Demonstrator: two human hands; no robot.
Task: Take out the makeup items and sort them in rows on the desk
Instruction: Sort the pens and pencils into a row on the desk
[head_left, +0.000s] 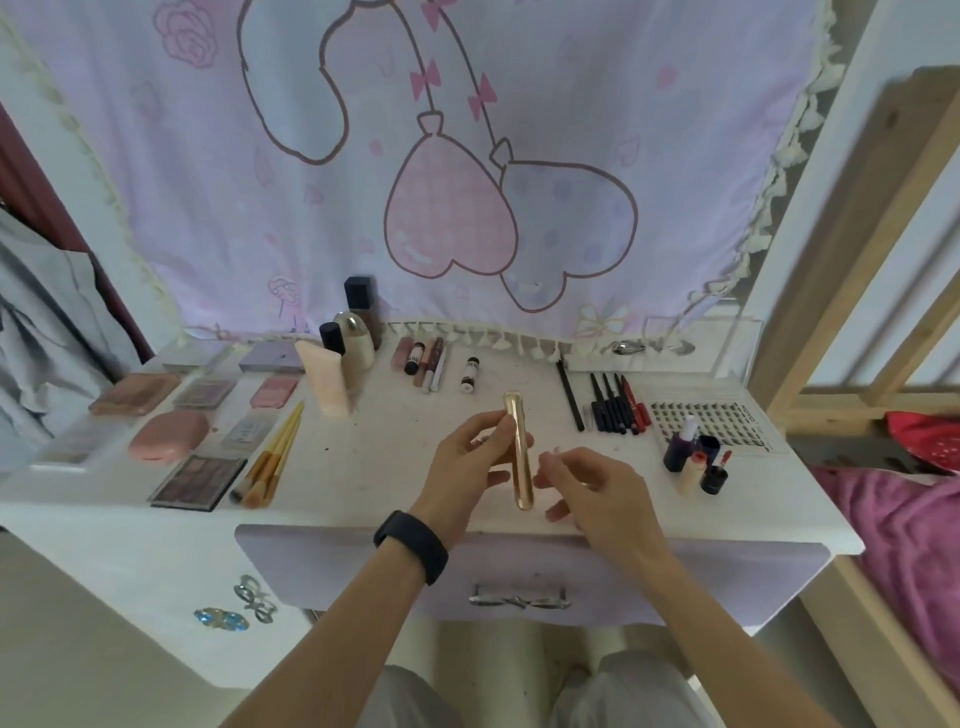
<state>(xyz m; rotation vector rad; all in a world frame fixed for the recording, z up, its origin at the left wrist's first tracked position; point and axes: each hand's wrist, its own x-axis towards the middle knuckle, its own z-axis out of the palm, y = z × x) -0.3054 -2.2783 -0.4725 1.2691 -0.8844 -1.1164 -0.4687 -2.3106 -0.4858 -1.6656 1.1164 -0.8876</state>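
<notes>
My left hand (470, 462) grips a long gold tube (518, 452) upright above the middle of the white desk (363, 467). Just right of the tube hovers my right hand (587, 486), fingers loosely spread and holding nothing. Palettes and compacts (171, 436) lie in rows at the left, beside several brushes (270, 462). Bottles and a pink tube (327, 382) stand at the back, with lip glosses (423, 361) and a small vial (469, 374) to their right. Dark pencils (613, 402) lie in a row at the right, near small bottles (696, 462).
A lash tray (711, 415) lies at the right by a clear acrylic box (727, 343). The lilac drawer (519, 571) below the desk edge is shut. A pink patterned cloth (467, 182) hangs behind. A wooden bed frame (857, 260) and pink blanket (909, 519) stand at the right.
</notes>
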